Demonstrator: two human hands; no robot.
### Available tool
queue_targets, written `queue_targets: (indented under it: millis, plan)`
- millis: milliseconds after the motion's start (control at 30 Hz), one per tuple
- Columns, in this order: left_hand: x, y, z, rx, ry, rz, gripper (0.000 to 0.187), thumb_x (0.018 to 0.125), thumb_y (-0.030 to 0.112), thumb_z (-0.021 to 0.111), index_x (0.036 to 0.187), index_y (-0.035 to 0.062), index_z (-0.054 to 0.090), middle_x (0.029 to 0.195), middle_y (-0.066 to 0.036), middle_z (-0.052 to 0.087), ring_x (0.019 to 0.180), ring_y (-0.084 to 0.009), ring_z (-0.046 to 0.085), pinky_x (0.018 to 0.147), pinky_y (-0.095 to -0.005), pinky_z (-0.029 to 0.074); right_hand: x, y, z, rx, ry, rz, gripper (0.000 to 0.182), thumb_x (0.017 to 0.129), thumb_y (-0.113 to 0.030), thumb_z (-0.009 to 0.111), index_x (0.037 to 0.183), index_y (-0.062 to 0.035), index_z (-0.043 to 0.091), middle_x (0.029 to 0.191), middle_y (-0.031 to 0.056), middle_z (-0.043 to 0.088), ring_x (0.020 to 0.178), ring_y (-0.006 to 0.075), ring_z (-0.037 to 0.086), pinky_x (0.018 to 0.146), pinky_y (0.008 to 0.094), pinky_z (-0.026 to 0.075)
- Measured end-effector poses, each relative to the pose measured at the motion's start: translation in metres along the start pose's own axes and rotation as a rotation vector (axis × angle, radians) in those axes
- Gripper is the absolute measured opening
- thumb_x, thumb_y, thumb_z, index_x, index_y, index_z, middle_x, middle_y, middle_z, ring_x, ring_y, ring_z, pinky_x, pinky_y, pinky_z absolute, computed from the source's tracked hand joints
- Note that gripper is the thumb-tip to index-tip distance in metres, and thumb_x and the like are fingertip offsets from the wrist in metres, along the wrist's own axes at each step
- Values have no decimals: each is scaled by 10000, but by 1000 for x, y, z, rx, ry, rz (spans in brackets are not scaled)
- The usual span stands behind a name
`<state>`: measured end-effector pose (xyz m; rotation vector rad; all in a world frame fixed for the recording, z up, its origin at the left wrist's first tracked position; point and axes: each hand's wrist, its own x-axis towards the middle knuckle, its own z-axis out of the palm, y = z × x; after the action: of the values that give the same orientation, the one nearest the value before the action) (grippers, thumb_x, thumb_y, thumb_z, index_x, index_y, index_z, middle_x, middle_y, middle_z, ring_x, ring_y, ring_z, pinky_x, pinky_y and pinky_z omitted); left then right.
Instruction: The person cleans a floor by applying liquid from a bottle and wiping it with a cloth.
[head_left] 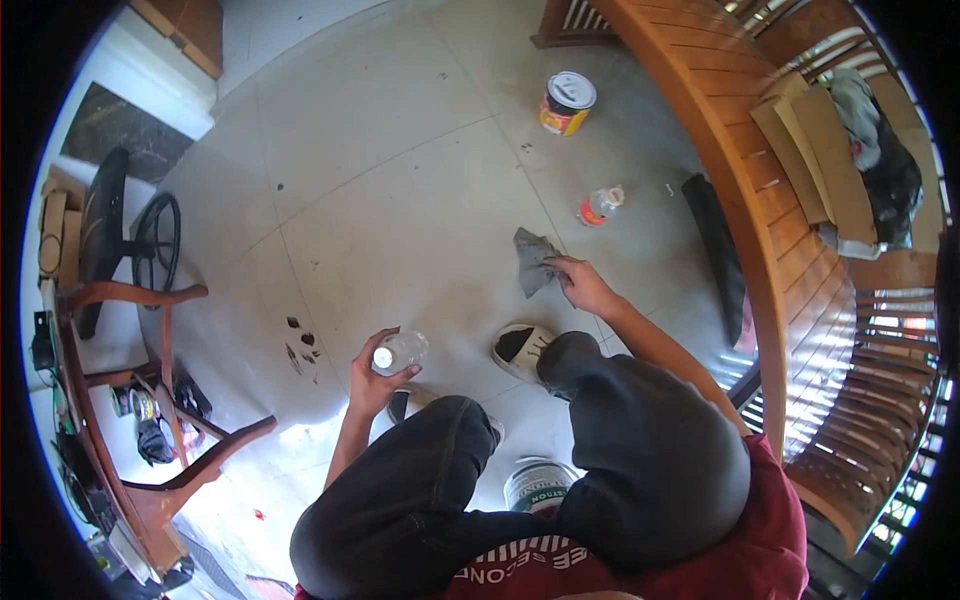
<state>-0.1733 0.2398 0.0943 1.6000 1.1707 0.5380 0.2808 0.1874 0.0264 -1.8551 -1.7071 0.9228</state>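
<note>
My left hand is closed around a clear plastic bottle with a white cap, tilted so the cap faces me. Between the fingers of my right hand hangs a grey cloth, held by its edge just above the tiled floor. Beyond that hand, a clear bottle with a red label is on the floor. Dark stains mark the tiles to the left of my left hand.
A paint can stands farther off. At right is a wooden table bearing an open cardboard box with cloths. Wooden furniture legs and a black wheel-like frame are at left. A labelled container sits between my legs.
</note>
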Motion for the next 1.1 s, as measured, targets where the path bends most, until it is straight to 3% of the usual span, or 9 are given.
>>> queue_targets:
  millis: [133, 233, 433, 567, 667, 767, 867, 967, 1100]
  plan:
    - [12, 20, 36, -113, -10, 60, 759, 720, 80, 946, 1398, 36, 609, 1300, -122, 702, 1214, -210, 651, 1077, -376, 507, -30, -11, -10, 206, 187, 48, 377, 954, -23, 638, 1329, 5, 667, 987, 263, 724, 807, 393, 709, 754, 418, 569]
    - [26, 41, 61, -144, -27, 76, 754, 728, 80, 944, 1398, 18, 603, 1352, -116, 671, 1262, -217, 618, 1112, -380, 478, -33, -28, -18, 161, 116, 194, 409, 944, -42, 657, 1345, 29, 633, 998, 291, 708, 817, 410, 713, 767, 439, 571]
    - [60, 48, 88, -206, -85, 104, 769, 727, 82, 951, 1406, 8, 597, 1375, -122, 658, 1265, -231, 620, 1122, -388, 474, -10, -32, -10, 264, 351, -144, 395, 977, -119, 666, 1354, -5, 650, 1144, 258, 715, 894, 377, 734, 768, 434, 579]
    - [83, 45, 94, -162, -73, 71, 793, 720, 75, 953, 1421, 5, 587, 1398, -137, 655, 1271, -242, 630, 1119, -394, 483, 20, -17, -15, -88, 403, -510, 285, 957, -134, 739, 1231, -56, 725, 1204, 215, 719, 969, 355, 733, 776, 413, 585]
    - [88, 30, 90, -142, -92, -1, 812, 718, 74, 953, 1436, 13, 578, 1417, -155, 652, 1291, -261, 630, 1124, -404, 485, 9, 27, 3, 223, 261, 80, 280, 904, -195, 792, 1146, -57, 755, 1172, 222, 695, 1065, 383, 670, 832, 445, 574]
    - [93, 12, 92, -114, -177, 3, 804, 717, 50, 946, 1433, 27, 579, 1447, -167, 633, 1320, -284, 620, 1129, -412, 489, 5, 55, -6, 166, 365, 747, 451, 840, -210, 857, 1224, -43, 689, 1233, 190, 657, 1101, 345, 647, 825, 413, 571]
    - [89, -3, 94, -97, -242, 6, 815, 697, 28, 948, 1426, 45, 583, 1475, -175, 608, 1347, -301, 604, 1140, -440, 491, 10, 73, -17, 207, 680, 487, 723, 765, -198, 923, 1366, -21, 563, 1312, 168, 615, 1080, 310, 665, 840, 405, 578]
    - [85, -9, 97, 0, -273, 79, 841, 661, 24, 959, 1415, 70, 588, 1476, -181, 596, 1381, -334, 572, 1156, -479, 488, 33, 79, -35, 164, 692, 452, 882, 737, -212, 964, 1432, -6, 461, 1407, 150, 556, 1159, 278, 661, 930, 402, 583]
    - [87, -12, 95, -50, -273, 79, 815, 656, 23, 957, 1389, 79, 606, 1469, -176, 602, 1380, -365, 561, 1157, -480, 489, 58, 112, -19, 516, 705, 315, 846, 732, -215, 986, 1385, 5, 495, 1374, 142, 603, 1243, 255, 648, 1050, 384, 554]
